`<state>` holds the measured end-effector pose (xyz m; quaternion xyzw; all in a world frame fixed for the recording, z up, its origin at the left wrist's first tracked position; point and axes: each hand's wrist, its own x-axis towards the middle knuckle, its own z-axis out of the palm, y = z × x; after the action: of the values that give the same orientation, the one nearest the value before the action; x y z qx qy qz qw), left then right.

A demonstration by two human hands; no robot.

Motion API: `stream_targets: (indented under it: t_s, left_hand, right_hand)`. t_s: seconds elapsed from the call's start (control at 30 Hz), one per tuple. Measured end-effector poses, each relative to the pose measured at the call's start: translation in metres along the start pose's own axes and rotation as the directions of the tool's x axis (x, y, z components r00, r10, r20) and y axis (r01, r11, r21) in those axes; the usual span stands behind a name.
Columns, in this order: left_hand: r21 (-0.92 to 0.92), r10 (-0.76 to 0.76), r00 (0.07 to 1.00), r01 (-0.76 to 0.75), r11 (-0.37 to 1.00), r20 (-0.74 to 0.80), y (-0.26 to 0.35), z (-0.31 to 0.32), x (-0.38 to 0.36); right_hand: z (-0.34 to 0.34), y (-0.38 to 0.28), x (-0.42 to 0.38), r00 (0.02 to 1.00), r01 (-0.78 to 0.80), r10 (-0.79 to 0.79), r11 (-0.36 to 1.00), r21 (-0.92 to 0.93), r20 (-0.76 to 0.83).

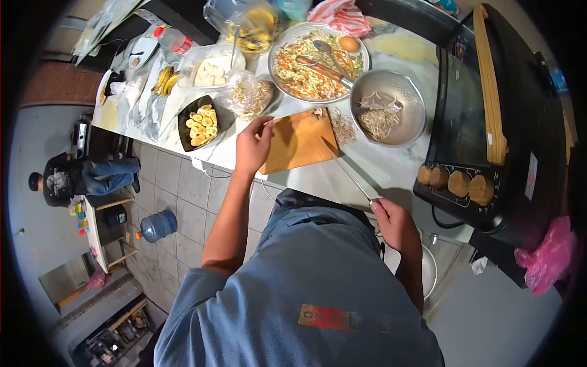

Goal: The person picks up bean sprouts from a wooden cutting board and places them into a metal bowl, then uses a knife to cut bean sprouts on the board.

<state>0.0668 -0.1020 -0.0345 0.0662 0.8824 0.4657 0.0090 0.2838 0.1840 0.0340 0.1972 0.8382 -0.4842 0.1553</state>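
In the head view my left hand [254,144] is at the left edge of a wooden cutting board [290,144]. Its fingers are curled in, and whatever they may pinch is too small to tell. My right hand [393,223] grips the handle end of a thin metal knife [351,177], seen almost edge-on, its tip over the board. Loose bean sprouts [343,127] lie along the board's right side. Behind it stand a clear bag of sprouts [247,96], a metal bowl [408,125] with sprouts inside, and a big tray [273,61] of shredded vegetables with an egg [349,43] and utensils.
A black dish [184,136] of sliced bananas and a tub [235,60] of white pieces sit to the left. A black oven [468,116] with wooden knobs stands at right. On the floor lies a water jug [158,227]; another person [61,180] is at far left.
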Motion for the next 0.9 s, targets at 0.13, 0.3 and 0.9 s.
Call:
stream_targets:
  t_s: [0.13,0.3,0.9]
  left_hand:
    - [0.074,-0.126,0.989,0.131,0.989,-0.072,-0.019,-0.024,-0.009]
    - [0.31,0.059,0.998,-0.052,0.949,-0.01,-0.047,-0.03,0.006]
    - [0.388,0.227,0.953,-0.291,0.874,0.202,-0.048,-0.021,0.007]
  right_hand:
    - [-0.001,-0.009,0.014,0.997,0.04,-0.041,0.999,0.02,0.059]
    - [0.0,-0.024,0.016,0.999,0.006,-0.006,1.0,-0.009,0.044]
    - [0.024,-0.021,0.005,0.989,-0.148,0.147,0.988,0.045,0.017]
